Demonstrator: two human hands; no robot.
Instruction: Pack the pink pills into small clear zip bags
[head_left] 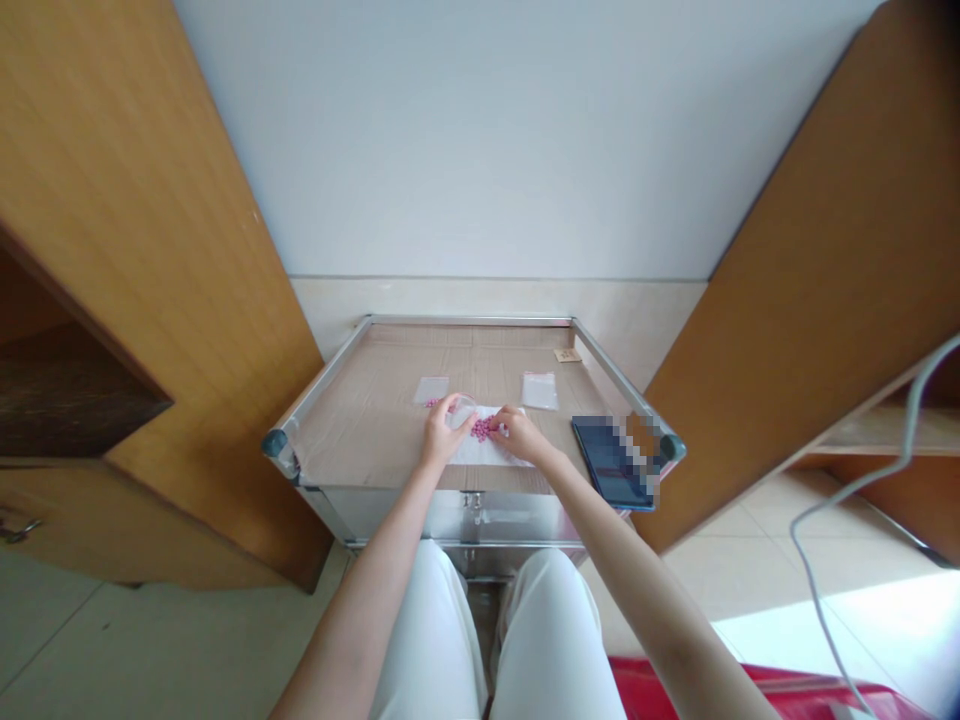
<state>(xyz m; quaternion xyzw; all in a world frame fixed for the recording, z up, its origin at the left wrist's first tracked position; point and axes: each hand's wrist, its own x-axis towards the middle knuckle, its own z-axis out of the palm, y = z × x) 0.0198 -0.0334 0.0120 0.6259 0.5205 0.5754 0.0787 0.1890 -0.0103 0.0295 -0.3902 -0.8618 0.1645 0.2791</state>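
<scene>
Many pink tablets [484, 429] lie heaped on a white paper sheet [484, 453], apparently placed to confine them, atop a steel trolley [469, 321]. The left hand [442, 432] grips a tilted clear plastic cup [463, 411]; the right hand [521, 436] touches the tablets, grip indeterminate.

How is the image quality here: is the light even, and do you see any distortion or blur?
Head view: wide-angle distortion makes the wooden cabinet door lean inward; bright light overexposes the floor tiles at lower right; a pixel mosaic blurs part of the dark tablet.
</scene>
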